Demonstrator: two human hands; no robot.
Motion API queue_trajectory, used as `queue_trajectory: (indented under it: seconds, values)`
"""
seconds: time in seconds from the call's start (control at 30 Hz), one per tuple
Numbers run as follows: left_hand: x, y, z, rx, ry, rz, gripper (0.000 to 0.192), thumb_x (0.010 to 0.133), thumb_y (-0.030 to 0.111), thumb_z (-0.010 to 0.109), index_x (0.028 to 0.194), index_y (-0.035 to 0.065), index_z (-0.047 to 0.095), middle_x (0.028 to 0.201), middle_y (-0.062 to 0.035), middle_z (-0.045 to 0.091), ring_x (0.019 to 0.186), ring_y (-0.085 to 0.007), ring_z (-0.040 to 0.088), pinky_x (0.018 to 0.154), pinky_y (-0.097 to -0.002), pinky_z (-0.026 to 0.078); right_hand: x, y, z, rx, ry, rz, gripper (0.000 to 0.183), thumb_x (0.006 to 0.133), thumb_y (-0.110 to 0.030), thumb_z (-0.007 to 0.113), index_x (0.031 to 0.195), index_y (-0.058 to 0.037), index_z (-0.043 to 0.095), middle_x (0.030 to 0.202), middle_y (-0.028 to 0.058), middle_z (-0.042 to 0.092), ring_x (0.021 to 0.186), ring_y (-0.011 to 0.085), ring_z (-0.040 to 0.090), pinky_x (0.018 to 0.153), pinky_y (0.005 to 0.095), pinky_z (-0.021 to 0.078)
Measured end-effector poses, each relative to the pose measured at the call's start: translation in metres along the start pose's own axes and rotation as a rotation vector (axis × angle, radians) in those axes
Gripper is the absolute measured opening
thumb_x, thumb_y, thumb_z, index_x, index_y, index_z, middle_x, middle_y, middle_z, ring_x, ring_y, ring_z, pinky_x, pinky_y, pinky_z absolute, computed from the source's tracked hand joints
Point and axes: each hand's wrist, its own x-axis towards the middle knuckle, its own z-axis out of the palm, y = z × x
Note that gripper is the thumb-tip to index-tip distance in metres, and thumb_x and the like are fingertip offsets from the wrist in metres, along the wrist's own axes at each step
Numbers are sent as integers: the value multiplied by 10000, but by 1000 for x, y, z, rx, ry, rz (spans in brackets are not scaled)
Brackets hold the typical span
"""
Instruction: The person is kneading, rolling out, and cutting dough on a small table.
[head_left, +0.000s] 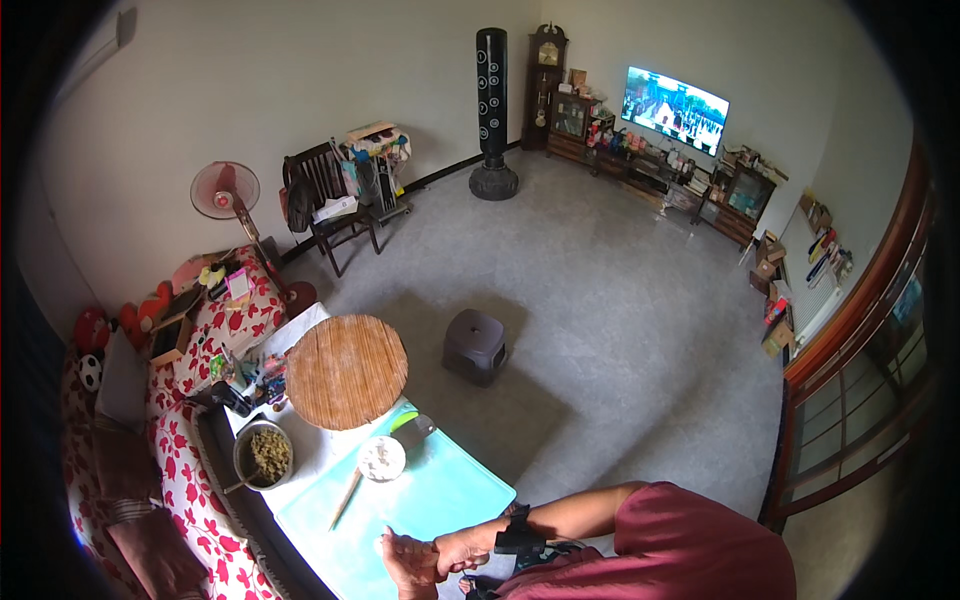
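Note:
My left hand (409, 562) and my right hand (459, 553) touch each other above the near part of a turquoise mat (435, 502). The left thumb stands away from its fingers. My right fingers are curled against the left hand and partly hidden; no object shows in either. A black strap with a device (520, 538) is on my right wrist. On the mat lie a wooden rolling pin (345, 501) and a white bowl (382, 459) with white contents. Behind the bowl is a broad-bladed knife (414, 431) with a green part.
A round slatted board (347, 372) covers the table's far end. A metal bowl (238, 457) of chopped filling with a spoon stands at left, beside a floral sofa (180, 450). A plastic stool (475, 345) stands on the floor beyond. Farther off are a fan (225, 191) and a chair (315, 180).

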Motion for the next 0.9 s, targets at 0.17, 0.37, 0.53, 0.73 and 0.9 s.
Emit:
queue_trajectory:
  seconds: [0.17,0.37,0.53,0.73,0.9]
  values:
    - [9,9,0,-194,-121,-155,581,972,458,591,527,234,291,438,75,227,361,-109,228,397,-294,285,82,66,-8,-103,192,-445,248,797,-96,712,1026,-97,617,700,-12,560,540,70,494,469,211,397]
    - [-8,14,24,1,28,-118,838,807,842,480,980,36,634,1037,-181,673,982,-320,650,925,-490,500,36,15,6,-5,-34,-104,419,901,-224,683,1256,-112,492,618,-23,479,436,88,415,398,244,338]
    - [-58,9,91,160,-281,-36,1123,740,946,339,1334,-5,412,1163,-288,601,1095,-391,619,922,-502,516,31,-17,0,418,119,-388,404,901,-349,707,1110,-30,574,638,48,569,526,125,513,462,279,398]
    - [1,-4,-41,248,-420,-237,963,805,867,420,1273,26,444,938,-228,652,766,-295,655,678,-397,547,-20,-71,0,572,101,-488,357,878,-395,746,944,-60,643,839,55,672,781,158,622,703,328,501]
    - [-48,-6,36,869,-205,-105,326,984,389,611,1084,86,542,592,40,472,415,-68,392,356,-207,279,-12,-70,-2,611,85,-487,464,856,-530,733,844,-79,624,660,16,590,549,142,537,508,306,447]
